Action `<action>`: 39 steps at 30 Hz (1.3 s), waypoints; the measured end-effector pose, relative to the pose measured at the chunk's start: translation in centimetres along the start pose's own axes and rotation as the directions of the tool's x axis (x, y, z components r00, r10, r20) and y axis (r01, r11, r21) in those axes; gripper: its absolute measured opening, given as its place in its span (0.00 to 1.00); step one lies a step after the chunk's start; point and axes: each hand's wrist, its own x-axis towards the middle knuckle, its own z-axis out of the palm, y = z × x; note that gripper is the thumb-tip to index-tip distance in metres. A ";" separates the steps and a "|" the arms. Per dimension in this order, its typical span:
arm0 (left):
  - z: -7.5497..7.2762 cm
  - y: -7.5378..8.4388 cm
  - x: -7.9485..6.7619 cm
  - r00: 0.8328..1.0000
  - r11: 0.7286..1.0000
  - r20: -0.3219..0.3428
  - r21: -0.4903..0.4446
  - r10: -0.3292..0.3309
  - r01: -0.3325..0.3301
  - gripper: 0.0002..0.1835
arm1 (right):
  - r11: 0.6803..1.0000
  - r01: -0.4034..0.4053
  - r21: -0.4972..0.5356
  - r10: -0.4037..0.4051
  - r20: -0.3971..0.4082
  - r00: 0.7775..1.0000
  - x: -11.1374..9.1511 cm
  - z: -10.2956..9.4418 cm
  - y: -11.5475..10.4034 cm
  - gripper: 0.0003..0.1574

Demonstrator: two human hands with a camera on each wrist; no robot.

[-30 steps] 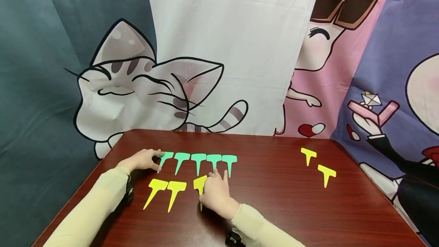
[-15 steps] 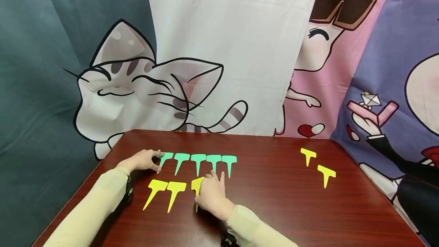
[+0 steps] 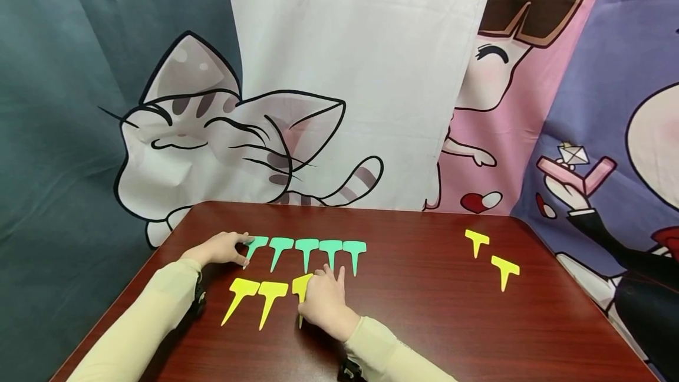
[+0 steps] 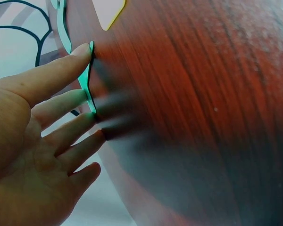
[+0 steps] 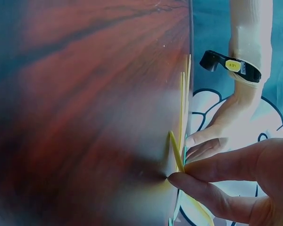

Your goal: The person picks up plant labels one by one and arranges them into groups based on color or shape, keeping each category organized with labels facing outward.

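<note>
A row of green T-shaped plant labels [image 3: 306, 246] lies across the table. At its left end, my left hand [image 3: 220, 247] rests with thumb and fingertips touching the leftmost green plant label [image 3: 257, 243]; the left wrist view shows this hand [image 4: 42, 136] with fairly straight, spread fingers. Below the row, my right hand [image 3: 328, 300] pinches a yellow plant label [image 3: 300, 285] between thumb and index finger, partly hiding it. That yellow label [image 5: 176, 149] is tilted in the right wrist view. Two yellow plant labels [image 3: 273, 290] lie to its left.
Two more yellow plant labels [image 3: 505, 270] lie apart on the right of the brown wooden table [image 3: 424, 311]. A curtain with cartoon prints [image 3: 361, 75] hangs behind the far edge. A black wrist strap [image 5: 243, 69] is on the left forearm.
My right hand has shifted a little left with the yellow plant label, closer to the two yellow ones. The left hand has stayed at the leftmost green label.
</note>
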 end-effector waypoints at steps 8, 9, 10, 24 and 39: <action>-0.3 0.0 0.0 1.000 1.000 -0.002 -0.006 0.004 -0.004 0.36 | 1.000 0.012 -0.025 -0.012 -0.005 1.000 0.1 -0.1 0.0 0.19; -0.3 0.0 0.0 1.000 1.000 -0.003 -0.007 0.004 -0.004 0.36 | 1.000 0.013 -0.024 -0.013 -0.007 1.000 0.1 -0.1 0.1 0.19; -0.3 0.0 0.0 1.000 1.000 -0.006 -0.005 0.005 -0.005 0.36 | 1.000 0.015 -0.021 -0.015 -0.014 1.000 0.1 -0.2 0.2 0.18; 0.1 -0.5 0.0 1.000 1.000 -0.010 0.005 -0.001 0.001 0.37 | 0.997 0.009 0.072 0.005 -0.184 0.983 0.4 -1.1 4.9 0.11; 0.3 -0.2 0.2 1.000 1.000 -0.006 -0.012 -0.016 0.016 0.37 | 0.974 -0.187 0.131 0.212 -0.217 0.953 1.3 -4.0 13.7 0.16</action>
